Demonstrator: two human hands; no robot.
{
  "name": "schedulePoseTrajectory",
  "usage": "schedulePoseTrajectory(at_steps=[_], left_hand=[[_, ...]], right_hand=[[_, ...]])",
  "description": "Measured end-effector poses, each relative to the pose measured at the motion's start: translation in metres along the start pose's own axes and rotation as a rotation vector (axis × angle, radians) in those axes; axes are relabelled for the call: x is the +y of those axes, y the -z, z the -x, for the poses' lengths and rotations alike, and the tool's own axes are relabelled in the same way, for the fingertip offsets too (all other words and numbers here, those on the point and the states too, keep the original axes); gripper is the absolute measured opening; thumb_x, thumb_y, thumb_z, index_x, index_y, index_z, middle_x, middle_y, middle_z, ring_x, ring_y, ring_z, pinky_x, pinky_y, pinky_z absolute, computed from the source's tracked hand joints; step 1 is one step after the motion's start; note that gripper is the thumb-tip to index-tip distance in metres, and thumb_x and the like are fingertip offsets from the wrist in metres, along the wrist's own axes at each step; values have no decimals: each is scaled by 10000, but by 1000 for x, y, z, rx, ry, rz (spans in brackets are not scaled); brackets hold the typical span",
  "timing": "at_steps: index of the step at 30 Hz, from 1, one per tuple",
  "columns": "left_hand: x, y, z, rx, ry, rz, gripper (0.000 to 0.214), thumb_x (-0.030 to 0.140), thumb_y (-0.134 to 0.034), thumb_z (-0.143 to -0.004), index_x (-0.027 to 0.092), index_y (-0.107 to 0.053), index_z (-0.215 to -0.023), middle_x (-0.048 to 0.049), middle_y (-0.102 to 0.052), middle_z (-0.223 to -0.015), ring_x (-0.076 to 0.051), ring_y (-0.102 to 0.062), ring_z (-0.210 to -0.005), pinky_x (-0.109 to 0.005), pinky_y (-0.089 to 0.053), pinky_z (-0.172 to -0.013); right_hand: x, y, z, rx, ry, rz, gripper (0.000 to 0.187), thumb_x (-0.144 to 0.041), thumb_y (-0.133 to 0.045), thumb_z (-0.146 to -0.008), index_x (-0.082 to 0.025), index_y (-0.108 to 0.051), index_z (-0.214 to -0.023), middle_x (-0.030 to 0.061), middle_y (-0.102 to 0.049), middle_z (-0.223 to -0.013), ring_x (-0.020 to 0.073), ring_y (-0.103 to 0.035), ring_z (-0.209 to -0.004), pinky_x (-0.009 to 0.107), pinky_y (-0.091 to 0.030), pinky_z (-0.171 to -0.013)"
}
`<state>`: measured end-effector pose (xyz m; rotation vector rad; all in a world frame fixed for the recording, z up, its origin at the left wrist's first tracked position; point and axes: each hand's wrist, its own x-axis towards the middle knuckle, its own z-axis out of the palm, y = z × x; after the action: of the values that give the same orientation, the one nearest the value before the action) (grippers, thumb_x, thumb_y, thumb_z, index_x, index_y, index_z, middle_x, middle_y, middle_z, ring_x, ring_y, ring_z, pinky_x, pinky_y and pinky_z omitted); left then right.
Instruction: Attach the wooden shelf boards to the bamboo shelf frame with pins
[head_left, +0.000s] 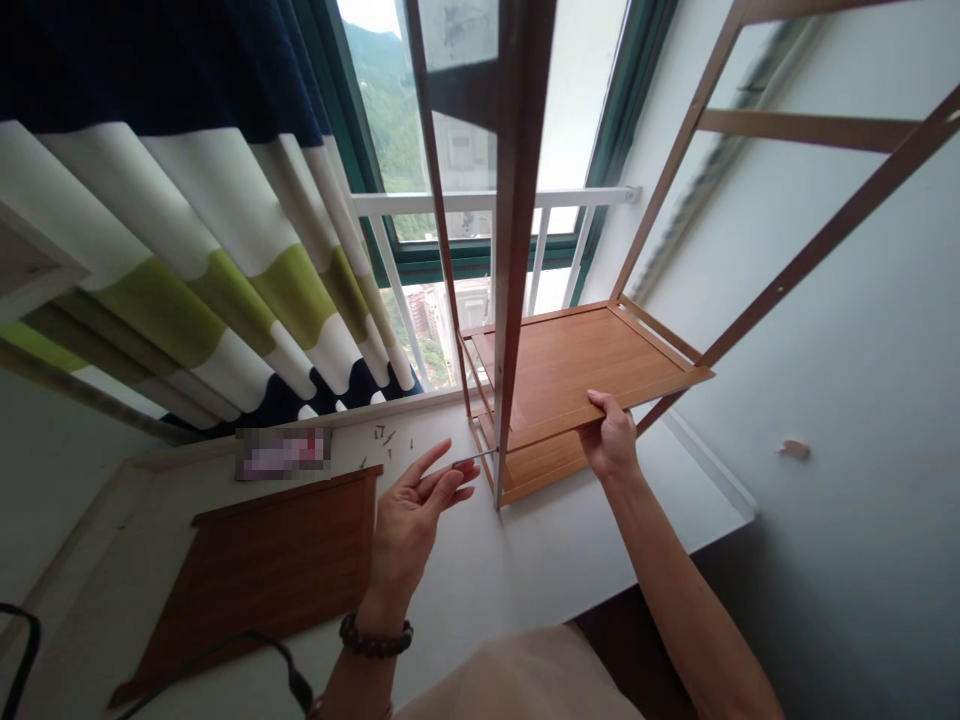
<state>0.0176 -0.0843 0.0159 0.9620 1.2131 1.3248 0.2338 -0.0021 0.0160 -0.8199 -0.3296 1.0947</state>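
A wooden rack with upright posts and two lower shelves stands before me. My left hand pinches a thin metal hex key between thumb and fingers. The key's far end meets the near left post at the height of the upper of these shelves. My right hand grips that shelf's front edge, thumb on top and fingers underneath, where they are hidden. Below it lies the bottom shelf, partly covered by the upper one.
A loose wooden panel lies on the white surface at left. Several screws and a blurred packet lie behind it. A black cable crosses the panel. Striped curtains, a white railing and a wall surround the rack.
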Motion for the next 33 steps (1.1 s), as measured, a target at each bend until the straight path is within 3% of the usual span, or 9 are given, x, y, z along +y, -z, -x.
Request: schedulePoseTrajectory(at_steps=[3, 7, 9, 13, 17, 19, 24, 30, 33], left_hand=[[-3, 3, -3, -15, -125, -90, 271, 300, -638, -719, 130, -634, -930, -87, -686, -840, -227, -655, -792, -378, -572, -667], [-8, 7, -13, 46, -503, -218, 91, 233, -683, -674, 205, -694, -761, -40, -602, -902, -158, -592, -793, -311, -547, -687], [-11, 7, -17, 108, -603, -252, 93, 206, -708, -645, 235, -702, -733, -20, -541, -870, -129, -548, -785, -266, -514, -678], [-18, 4, -15, 97, -454, -187, 129, 223, -674, -687, 228, -695, -814, -3, -548, -771, -92, -523, -661, -227, -468, -591], [-21, -1, -9, 101, -179, 19, 214, 246, -674, -684, 179, -682, -887, -26, -649, -767, -115, -582, -680, -263, -488, -665], [-20, -2, -8, 98, -105, 101, 258, 259, -673, -683, 155, -676, -919, -50, -679, -775, -144, -614, -720, -297, -499, -704], [-13, -4, -5, 98, -138, 79, 174, 256, -665, -693, 130, -684, -811, -93, -686, -921, -164, -648, -725, -303, -533, -691], [-4, -13, -3, 141, -168, 62, 366, 227, -696, -663, 156, -577, -1002, -63, -707, -823, -200, -675, -709, -350, -571, -677], [-6, -12, -6, 124, -214, 33, 243, 233, -682, -678, 149, -608, -893, -69, -705, -846, -212, -674, -736, -363, -573, -692]], right_hand=[[1, 0, 0, 22, -13, 7, 231, -137, -669, -549, -157, -564, -753, -50, -589, -657, 110, -582, -598, 219, -508, -516], [1, -1, -1, 33, -12, 4, 225, -132, -669, -543, -156, -570, -743, -47, -588, -646, 119, -588, -610, 227, -512, -529], [1, -1, -1, 31, -6, -3, 222, -132, -669, -542, -159, -571, -739, -49, -584, -638, 121, -588, -615, 229, -513, -534], [3, 0, 0, 22, 3, -34, 191, -124, -668, -545, -163, -557, -696, -54, -575, -616, 120, -586, -616, 237, -516, -554], [3, 1, 1, 18, -7, -55, 158, -126, -669, -552, -155, -552, -654, -55, -562, -590, 113, -579, -600, 245, -520, -581], [2, 0, 2, 19, -5, -60, 164, -121, -673, -545, -152, -557, -657, -56, -563, -595, 107, -577, -598, 243, -520, -591], [-2, -4, 6, 10, 17, -55, 169, -120, -671, -548, -162, -550, -658, -66, -554, -592, 98, -570, -587, 232, -514, -586], [-3, -2, 6, -6, 14, -38, 190, -127, -666, -571, -176, -550, -713, -74, -559, -614, 91, -566, -583, 211, -498, -544], [-5, 0, 4, -11, -5, -31, 205, -128, -666, -575, -172, -561, -746, -68, -573, -632, 90, -567, -580, 208, -493, -532]])
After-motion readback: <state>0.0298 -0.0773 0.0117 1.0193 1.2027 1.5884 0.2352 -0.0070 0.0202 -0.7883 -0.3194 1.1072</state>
